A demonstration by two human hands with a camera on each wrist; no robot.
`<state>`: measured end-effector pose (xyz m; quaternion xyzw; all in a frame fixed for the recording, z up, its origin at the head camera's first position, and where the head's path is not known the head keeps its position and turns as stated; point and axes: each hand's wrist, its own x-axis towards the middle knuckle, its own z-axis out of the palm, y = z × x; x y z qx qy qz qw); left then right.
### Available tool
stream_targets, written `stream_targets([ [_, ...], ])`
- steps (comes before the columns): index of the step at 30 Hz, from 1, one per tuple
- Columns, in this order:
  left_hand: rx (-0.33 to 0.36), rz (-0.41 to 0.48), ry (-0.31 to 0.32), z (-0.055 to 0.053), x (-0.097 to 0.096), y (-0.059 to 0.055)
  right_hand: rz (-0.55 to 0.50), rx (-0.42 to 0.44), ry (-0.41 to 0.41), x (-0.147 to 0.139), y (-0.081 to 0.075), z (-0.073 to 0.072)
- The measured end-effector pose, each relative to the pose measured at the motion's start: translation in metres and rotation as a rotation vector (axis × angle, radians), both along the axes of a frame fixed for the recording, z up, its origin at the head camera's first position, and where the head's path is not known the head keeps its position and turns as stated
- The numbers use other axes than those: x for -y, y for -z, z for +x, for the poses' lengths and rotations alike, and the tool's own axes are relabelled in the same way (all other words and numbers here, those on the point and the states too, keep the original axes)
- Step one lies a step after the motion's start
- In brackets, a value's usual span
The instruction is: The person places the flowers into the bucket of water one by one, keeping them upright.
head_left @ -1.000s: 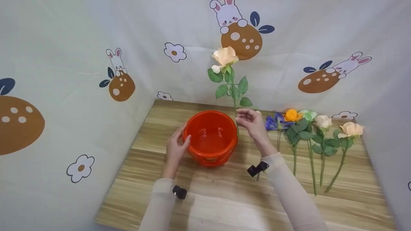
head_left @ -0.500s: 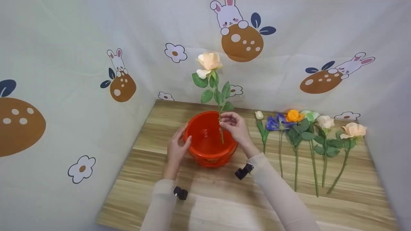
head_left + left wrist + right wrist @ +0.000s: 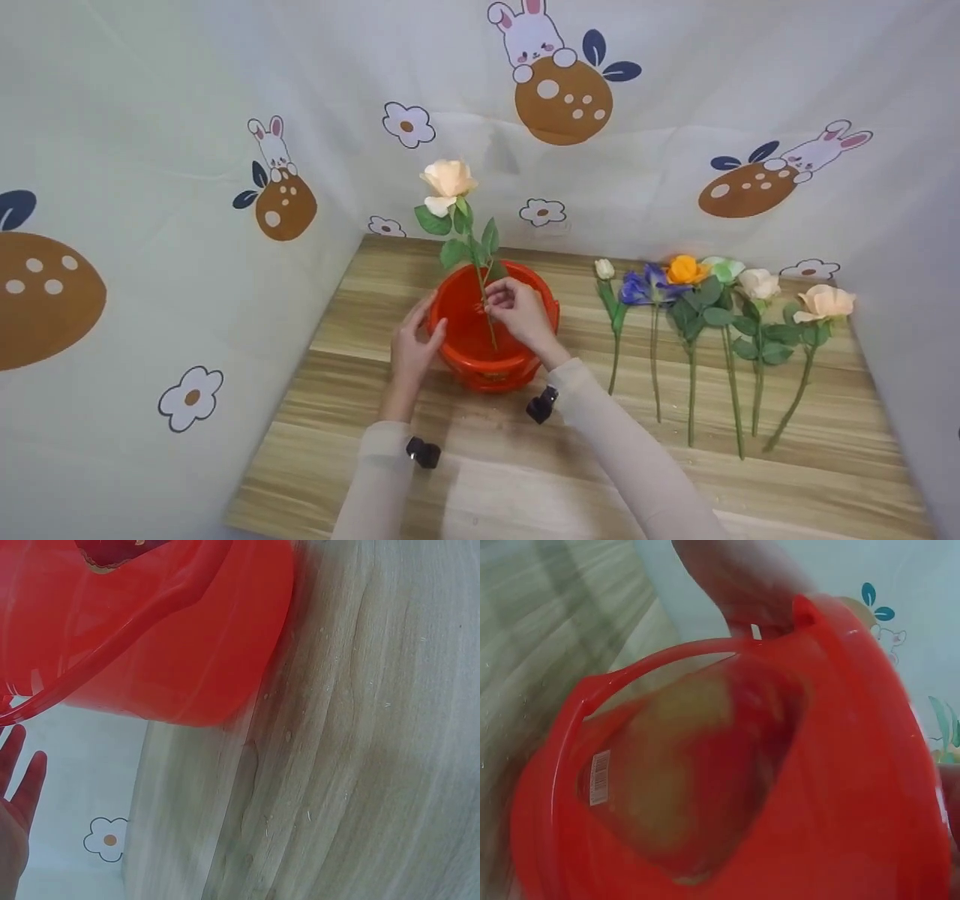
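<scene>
A red plastic bucket (image 3: 491,367) stands upright on the wooden table. My left hand (image 3: 415,349) rests against its left side with the fingers straight and the thumb at the rim. In my right hand (image 3: 517,315) I pinch the stem of a peach rose (image 3: 448,180) over the bucket's mouth. The rose leans to the left, and the lower end of its stem dips inside the bucket. Seen from the left wrist, the bucket (image 3: 187,652) shows its handle, with my fingers (image 3: 28,791) beside it. The right wrist view shows the bucket's wall (image 3: 855,787) with a blurred label.
On the right of the table (image 3: 352,450) lie a white tulip (image 3: 605,270), a purple flower (image 3: 651,286), an orange rose (image 3: 685,270), a pale green flower (image 3: 724,268), a white rose (image 3: 759,284) and another peach rose (image 3: 825,303). A printed cloth (image 3: 450,60) hangs behind.
My right hand has carried the peach rose left and down from beside the bucket to over its mouth, with the stem end now inside. My left hand has stayed at the bucket's side.
</scene>
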<state>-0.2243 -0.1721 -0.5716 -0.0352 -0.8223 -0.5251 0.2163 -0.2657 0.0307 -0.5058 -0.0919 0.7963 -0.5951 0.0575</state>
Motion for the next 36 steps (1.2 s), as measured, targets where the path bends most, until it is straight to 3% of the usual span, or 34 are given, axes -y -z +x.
stream_targets([
  [11, -0.024, -0.072, -0.025, -0.006, 0.005, -0.002, 0.282, 0.055, -0.06, 0.007, 0.003, -0.006],
  [17, 0.009, -0.076, -0.044, -0.003, 0.006, -0.001, 0.424, 0.102, -0.084, 0.011, 0.003, -0.004],
  [22, 0.035, -0.063, -0.037, -0.001, 0.004, -0.001, 0.499, 0.127, -0.109, 0.011, 0.005, -0.002],
  [28, 0.055, -0.049, -0.03, -0.001, 0.002, -0.002, 0.593, 0.081, -0.099, 0.009, 0.006, 0.0],
  [36, 0.032, -0.031, -0.017, -0.002, 0.0, -0.001, 0.61, 0.051, -0.045, 0.009, 0.006, 0.001],
])
